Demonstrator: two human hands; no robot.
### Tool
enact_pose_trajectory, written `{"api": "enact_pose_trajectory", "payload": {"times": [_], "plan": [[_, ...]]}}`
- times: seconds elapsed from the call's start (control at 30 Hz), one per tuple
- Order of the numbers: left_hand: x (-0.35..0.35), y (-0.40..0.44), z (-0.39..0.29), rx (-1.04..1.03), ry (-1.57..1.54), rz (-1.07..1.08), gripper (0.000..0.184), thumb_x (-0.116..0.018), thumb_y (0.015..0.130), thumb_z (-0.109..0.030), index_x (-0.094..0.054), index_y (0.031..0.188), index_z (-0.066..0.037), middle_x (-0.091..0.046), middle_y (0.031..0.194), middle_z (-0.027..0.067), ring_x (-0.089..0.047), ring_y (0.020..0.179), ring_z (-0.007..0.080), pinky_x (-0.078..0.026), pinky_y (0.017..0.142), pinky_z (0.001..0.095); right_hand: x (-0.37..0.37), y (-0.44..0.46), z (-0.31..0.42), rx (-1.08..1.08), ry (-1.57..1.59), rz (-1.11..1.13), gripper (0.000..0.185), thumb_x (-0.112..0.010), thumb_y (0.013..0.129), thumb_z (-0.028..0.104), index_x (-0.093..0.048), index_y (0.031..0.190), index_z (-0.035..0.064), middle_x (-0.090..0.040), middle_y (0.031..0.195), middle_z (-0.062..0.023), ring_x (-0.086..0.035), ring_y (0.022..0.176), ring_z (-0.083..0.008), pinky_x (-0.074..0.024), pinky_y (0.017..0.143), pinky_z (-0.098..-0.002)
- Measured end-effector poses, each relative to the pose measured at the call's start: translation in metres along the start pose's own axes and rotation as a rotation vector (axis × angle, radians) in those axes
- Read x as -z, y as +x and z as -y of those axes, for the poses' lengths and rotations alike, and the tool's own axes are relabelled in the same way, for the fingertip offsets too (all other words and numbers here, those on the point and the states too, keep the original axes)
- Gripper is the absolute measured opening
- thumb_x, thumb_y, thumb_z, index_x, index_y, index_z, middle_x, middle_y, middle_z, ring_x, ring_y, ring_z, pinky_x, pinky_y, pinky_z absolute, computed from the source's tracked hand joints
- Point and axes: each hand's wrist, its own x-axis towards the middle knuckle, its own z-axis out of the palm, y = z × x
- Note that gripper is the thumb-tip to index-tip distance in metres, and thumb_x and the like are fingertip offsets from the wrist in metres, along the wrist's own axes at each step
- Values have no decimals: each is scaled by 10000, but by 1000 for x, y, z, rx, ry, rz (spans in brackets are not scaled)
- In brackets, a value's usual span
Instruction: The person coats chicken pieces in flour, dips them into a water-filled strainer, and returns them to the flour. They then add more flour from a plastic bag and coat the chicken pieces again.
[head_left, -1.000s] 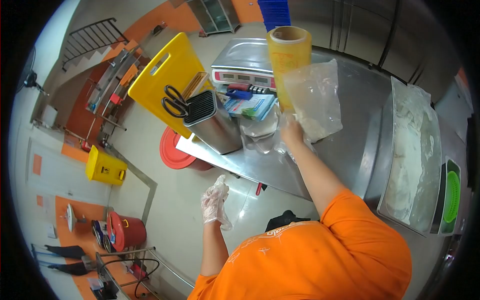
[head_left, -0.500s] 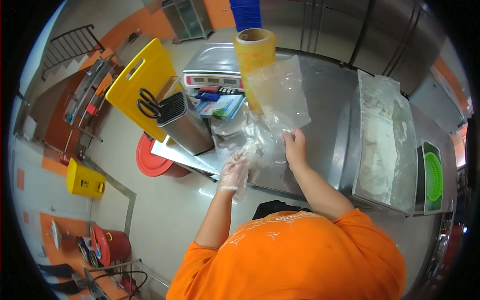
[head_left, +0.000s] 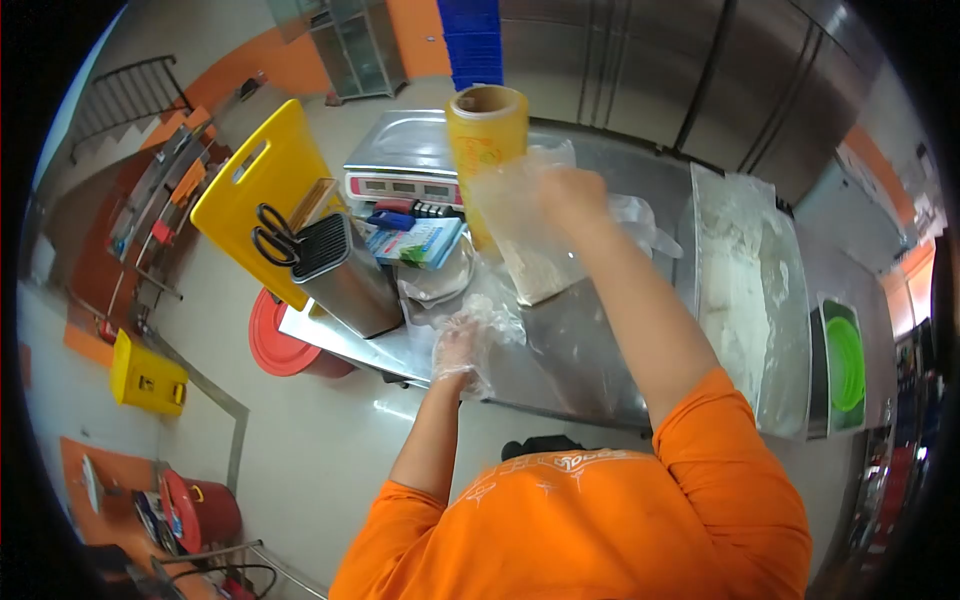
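Observation:
My left hand (head_left: 460, 348), in a thin clear plastic glove, is closed around crumpled clear plastic (head_left: 496, 316) near the table's front edge. My bare right hand (head_left: 572, 197) is raised and grips the top of a clear plastic bag (head_left: 512, 205). Some pale powder or grain (head_left: 534, 275) shows at the bag's lower corner, just above or touching the table. Behind the bag stands a tall yellow roll of cling film (head_left: 487, 130), partly hidden by it. More clear plastic (head_left: 640, 222) lies beyond my right forearm.
On the steel table (head_left: 580, 365) are a scale (head_left: 400, 150), a blue-and-white packet (head_left: 425, 245), and a knife block (head_left: 345, 275) with black-handled scissors (head_left: 275, 235). A yellow cutting board (head_left: 235, 190) leans at left. A flour-dusted bin (head_left: 745, 290) and green basket (head_left: 847, 365) stand right.
My right hand has moved up and away from me, lifting the bag's top in front of the roll. My left hand stays low by the crumpled plastic. The whole view has shifted slightly.

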Motion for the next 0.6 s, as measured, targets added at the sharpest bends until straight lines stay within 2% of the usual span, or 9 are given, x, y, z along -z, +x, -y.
{"api": "enact_pose_trajectory", "payload": {"times": [0.07,0.13,0.17,0.23,0.27,0.33,0.4,0.5,0.6], "plan": [[17,3,-20,-17,80,97,272,-463,828,-194,-588,1061,-130,-540,1157,156,-515,1057,324,-426,888,378,-4,26,-22,39,-40,12,526,-600,794,251,-419,1277,149,-620,974,-178,-594,928,-328,-474,755,-414],[41,8,-41,94,-147,170,284,-481,826,-230,-588,1069,-130,-529,1157,184,-512,1053,339,-419,891,385,4,40,-36,167,-60,81,501,-607,782,217,-451,1252,139,-623,980,-164,-587,955,-320,-466,780,-410],[47,11,-46,141,-258,215,291,-489,825,-248,-588,1072,-129,-523,1156,198,-510,1051,347,-415,893,388,5,47,-33,209,-53,99,399,-594,785,204,-499,1165,123,-625,976,-154,-584,963,-307,-465,782,-404],[10,15,-24,68,-182,162,332,-522,808,-290,-587,1078,-108,-519,1137,225,-507,1041,361,-404,898,394,-1,53,-26,283,-23,153,219,-567,791,177,-595,990,92,-630,967,-134,-578,979,-281,-462,787,-392],[7,13,-22,34,-142,142,356,-539,800,-311,-586,1081,-98,-518,1127,238,-506,1036,368,-398,901,397,1,50,-22,294,-13,166,207,-570,787,166,-595,972,77,-632,949,-134,-583,942,-287,-460,777,-385],[25,15,-37,218,-321,193,376,-553,792,-319,-587,1070,-69,-515,1119,246,-502,1031,370,-388,908,400,17,43,-19,303,6,188,185,-577,779,144,-596,936,49,-636,912,-133,-594,868,-301,-455,756,-373],[68,15,-64,300,-471,206,417,-537,802,-339,-581,1065,-19,-523,1096,247,-496,1035,368,-378,914,406,41,36,-15,338,102,76,162,-568,781,142,-593,904,39,-632,864,-140,-592,825,-302,-451,733,-363],[33,17,-45,125,-391,115,385,-539,749,-268,-605,1014,2,-581,1009,260,-549,948,397,-436,838,403,81,22,-5,355,161,-66,147,-552,788,139,-581,880,28,-626,824,-153,-591,799,-309,-447,713,-354],[41,22,-55,195,-488,75,389,-516,762,-262,-601,1041,-4,-566,1063,249,-525,1007,385,-412,887,387,79,25,-8,364,197,-106,148,-546,795,180,-603,863,62,-630,842,-146,-595,817,-312,-454,708,-384]]}}
